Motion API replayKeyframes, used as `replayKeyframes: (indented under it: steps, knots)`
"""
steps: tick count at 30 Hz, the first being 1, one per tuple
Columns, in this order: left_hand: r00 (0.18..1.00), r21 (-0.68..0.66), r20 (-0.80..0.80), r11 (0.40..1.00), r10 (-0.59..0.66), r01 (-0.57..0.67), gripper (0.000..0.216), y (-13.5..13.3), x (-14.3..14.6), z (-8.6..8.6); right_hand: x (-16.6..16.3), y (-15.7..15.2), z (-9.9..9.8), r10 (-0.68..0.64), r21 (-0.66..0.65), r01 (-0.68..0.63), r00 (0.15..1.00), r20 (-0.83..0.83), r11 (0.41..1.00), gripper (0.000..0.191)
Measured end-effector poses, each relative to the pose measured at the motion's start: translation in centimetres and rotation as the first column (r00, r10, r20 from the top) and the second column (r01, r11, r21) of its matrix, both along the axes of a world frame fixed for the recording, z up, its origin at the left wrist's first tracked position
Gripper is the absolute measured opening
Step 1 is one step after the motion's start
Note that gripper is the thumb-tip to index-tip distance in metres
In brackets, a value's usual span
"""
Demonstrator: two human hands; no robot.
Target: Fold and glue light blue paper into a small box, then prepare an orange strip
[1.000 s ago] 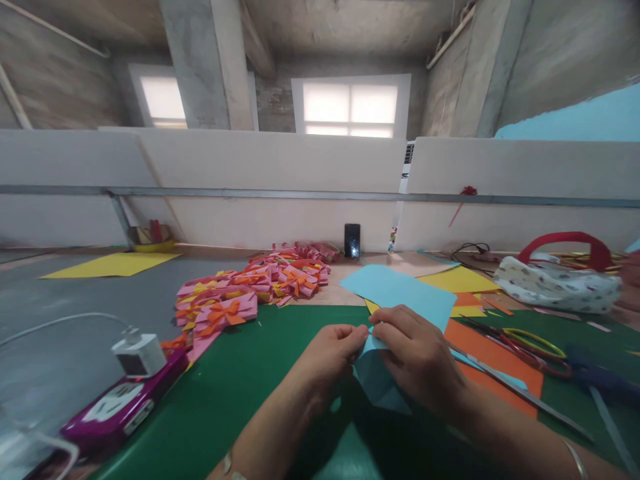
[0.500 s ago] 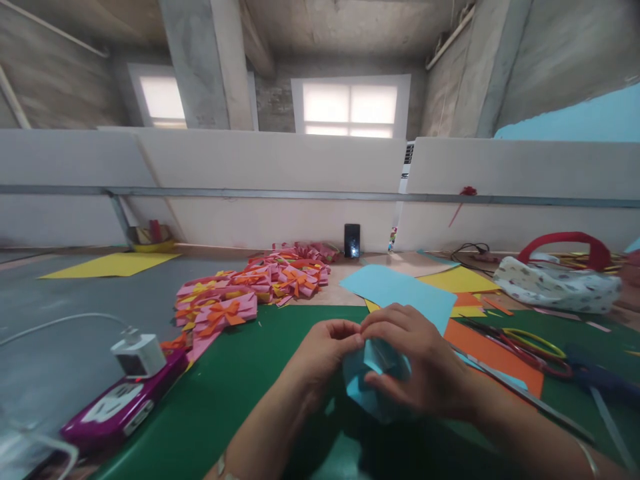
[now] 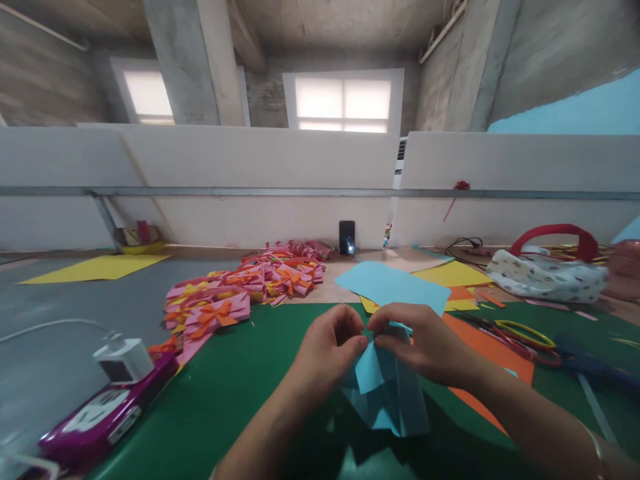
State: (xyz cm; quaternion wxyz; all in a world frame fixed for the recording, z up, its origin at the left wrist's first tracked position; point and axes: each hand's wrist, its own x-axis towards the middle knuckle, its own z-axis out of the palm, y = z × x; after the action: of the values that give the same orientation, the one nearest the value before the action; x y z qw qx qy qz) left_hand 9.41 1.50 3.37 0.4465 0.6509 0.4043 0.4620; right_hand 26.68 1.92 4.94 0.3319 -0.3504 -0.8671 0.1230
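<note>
A light-blue piece of folded paper (image 3: pixel 387 397) stands over the green mat (image 3: pixel 250 380), with creases and flaps on its near side. My left hand (image 3: pixel 327 347) pinches its upper edge between thumb and forefinger. On the other side, my right hand (image 3: pixel 417 340) has closed thumb and fingers on the top right edge. Both sets of fingertips are close together, so part of the top edge is hidden. Just beyond the hands lies a flat light-blue sheet (image 3: pixel 395 283), and an orange sheet (image 3: pixel 515 353) is partly covered by my right forearm.
Pink and orange folded paper pieces (image 3: pixel 215 317) are heaped at left. Scissors (image 3: pixel 525 337) lie at right, before a patterned basket with a red handle (image 3: pixel 547 277). A purple power strip (image 3: pixel 105 417) holds a white charger (image 3: pixel 125 361). A phone (image 3: pixel 347 237) leans at the back.
The folded paper has been turned and now shows a wider, more open lower part. My right hand has shifted from wrapping its side to pinching the top edge. The view has shifted slightly.
</note>
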Motion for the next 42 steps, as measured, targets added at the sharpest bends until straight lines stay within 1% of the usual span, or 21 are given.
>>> replayKeyframes:
  steps: [3, 7, 11, 15, 16, 19, 21, 25, 27, 29, 32, 37, 40, 42]
  knots:
    - [0.993, 0.089, -0.119, 0.996, 0.013, -0.002, 0.003, -0.2, -0.1, -0.1, 0.1, 0.1, 0.1, -0.011, -0.085, 0.009, 1.0, -0.025, 0.996, 0.01]
    - [0.975, 0.142, -0.216, 0.99, 0.055, -0.025, 0.015, -0.4, -0.2, 0.0, 0.1, 0.4, 0.0, -0.064, -0.128, 0.059, 0.997, -0.032, 0.99, 0.009]
    - [0.973, 0.151, -0.217, 0.987, 0.084, -0.051, 0.023, -0.5, -0.2, 0.4, 0.1, 0.5, 0.0, -0.085, -0.152, 0.073, 0.994, -0.072, 0.986, 0.008]
    - [0.961, 0.222, -0.233, 0.97, 0.149, -0.097, 0.04, -0.8, -0.3, 0.7, 0.4, 0.7, 0.3, -0.099, -0.186, 0.073, 0.986, -0.134, 0.98, 0.008]
    - [0.958, 0.242, -0.235, 0.965, 0.162, -0.103, 0.041, -1.0, -0.3, 0.8, 0.4, 0.7, 0.4, -0.116, -0.192, 0.085, 0.981, -0.154, 0.978, 0.008]
    - [0.964, 0.302, -0.215, 0.949, 0.158, -0.088, 0.034, -1.2, -0.1, 0.8, 0.5, 0.9, 0.6, -0.176, -0.225, 0.126, 0.96, -0.22, 0.966, 0.006]
    - [0.969, 0.372, -0.191, 0.925, 0.159, -0.078, 0.031, -1.2, 0.1, 0.6, 0.3, 0.8, 0.6, -0.182, -0.261, 0.115, 0.95, -0.252, 0.958, 0.005]
    - [0.972, 0.515, -0.12, 0.85, 0.201, -0.112, 0.032, -0.9, 0.5, 0.0, -0.1, 0.4, 0.5, -0.128, -0.301, 0.04, 0.952, -0.278, 0.953, 0.005]
    - [0.966, 0.552, -0.097, 0.82, 0.239, -0.148, 0.035, -0.8, 0.5, -0.2, -0.3, 0.1, 0.4, -0.114, -0.321, 0.015, 0.95, -0.289, 0.947, 0.005]
    - [0.958, 0.579, -0.091, 0.797, 0.273, -0.172, 0.035, -0.7, 0.5, -0.4, -0.3, 0.0, 0.4, -0.115, -0.337, 0.008, 0.947, -0.299, 0.941, 0.009]
    - [0.946, 0.608, -0.106, 0.773, 0.306, -0.182, 0.03, -0.8, 0.5, -0.5, -0.3, 0.0, 0.1, -0.145, -0.342, 0.036, 0.943, -0.3, 0.939, 0.016]
    - [0.915, 0.632, -0.186, 0.757, 0.359, -0.169, 0.029, -0.8, 0.6, -0.6, -0.8, 0.0, -0.3, -0.251, -0.371, 0.128, 0.919, -0.304, 0.92, 0.01]
    - [0.879, 0.65, -0.245, 0.742, 0.408, -0.164, 0.03, -0.8, 0.5, -0.7, -0.9, 0.0, -0.3, -0.266, -0.34, 0.159, 0.916, -0.298, 0.927, 0.009]
    - [0.865, 0.662, -0.256, 0.73, 0.432, -0.169, 0.026, -0.8, 0.4, -0.7, -0.9, 0.0, -0.3, -0.275, -0.306, 0.182, 0.915, -0.295, 0.934, 0.01]
